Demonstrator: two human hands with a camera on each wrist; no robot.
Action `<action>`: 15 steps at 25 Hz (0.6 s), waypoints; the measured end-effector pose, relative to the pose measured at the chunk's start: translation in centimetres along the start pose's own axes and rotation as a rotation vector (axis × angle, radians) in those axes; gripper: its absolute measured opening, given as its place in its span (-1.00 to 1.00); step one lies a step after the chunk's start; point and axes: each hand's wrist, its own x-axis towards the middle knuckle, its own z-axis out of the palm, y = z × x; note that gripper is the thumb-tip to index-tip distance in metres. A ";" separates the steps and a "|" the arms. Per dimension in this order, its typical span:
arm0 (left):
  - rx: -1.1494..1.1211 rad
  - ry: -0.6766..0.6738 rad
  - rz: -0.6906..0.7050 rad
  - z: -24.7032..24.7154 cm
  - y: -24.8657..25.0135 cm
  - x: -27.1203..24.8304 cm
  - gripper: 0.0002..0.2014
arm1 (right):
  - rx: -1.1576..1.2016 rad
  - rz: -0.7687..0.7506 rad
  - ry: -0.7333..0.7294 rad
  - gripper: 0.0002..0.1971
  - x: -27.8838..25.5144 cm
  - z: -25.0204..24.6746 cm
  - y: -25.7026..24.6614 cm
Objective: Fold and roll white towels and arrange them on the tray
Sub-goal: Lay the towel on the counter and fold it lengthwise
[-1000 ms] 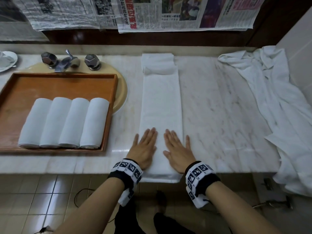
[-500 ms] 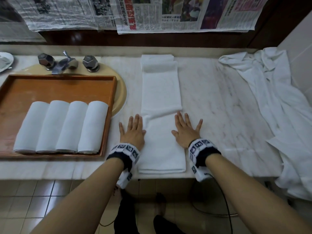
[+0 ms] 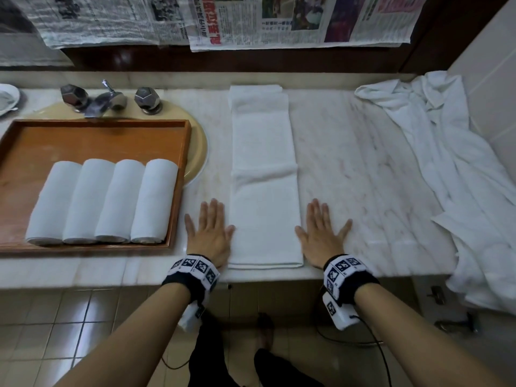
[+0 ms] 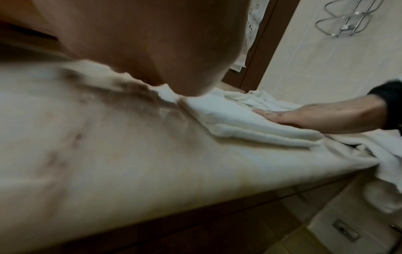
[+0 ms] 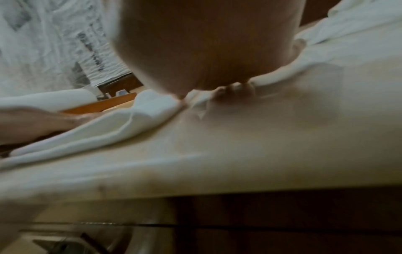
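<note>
Both hands are being slid off the folded towel [image 3: 265, 191] onto the tabletop [image 3: 363, 163], left hand [image 3: 208, 236] and right hand [image 3: 321, 236] flat, grip wide and empty, and edges should be squared before rolling.

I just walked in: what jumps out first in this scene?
A long folded white towel lies down the middle of the marble counter, with the left hand and right hand flat on either side. To the left, four rolled towels sit side by side in a wooden tray.
</note>
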 end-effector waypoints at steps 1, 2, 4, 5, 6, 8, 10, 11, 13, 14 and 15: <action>-0.016 0.036 -0.017 -0.4 0.1 0.1 -0.38 | 0.013 0.019 0.034 -0.31 -0.1 -0.2 0.0; -0.032 0.076 0.035 -0.5 1.1 -0.2 -0.38 | 0.009 -0.015 0.074 -0.31 -0.4 -0.1 -0.6; -0.039 0.090 0.210 0.3 4.0 -0.8 -0.40 | -0.031 -0.169 0.103 -0.31 -1.0 0.5 -3.0; -0.021 0.067 0.269 1.2 5.1 -1.2 -0.40 | -0.053 -0.241 0.092 -0.33 -1.4 1.1 -3.9; 0.013 0.053 0.292 2.0 5.5 -1.5 -0.39 | -0.072 -0.291 0.088 -0.34 -1.5 1.7 -4.3; 0.051 0.060 0.246 3.0 4.4 -1.8 -0.34 | -0.092 -0.315 0.127 -0.35 -1.5 2.5 -3.6; 0.035 0.078 0.212 3.1 3.0 -1.8 -0.31 | -0.081 -0.299 0.151 -0.33 -1.5 2.6 -2.5; 0.020 0.083 0.207 3.0 2.6 -1.8 -0.32 | -0.071 -0.290 0.148 -0.34 -1.5 2.4 -2.1; -0.006 0.088 0.215 2.7 2.4 -1.9 -0.36 | -0.058 -0.278 0.142 -0.34 -1.8 2.2 -1.6; -0.009 0.083 0.222 2.5 2.4 -2.1 -0.37 | -0.069 -0.278 0.143 -0.35 -2.1 2.0 -1.5; -0.008 0.077 0.224 2.2 2.5 -2.4 -0.38 | -0.075 -0.281 0.153 -0.36 -2.5 1.8 -1.3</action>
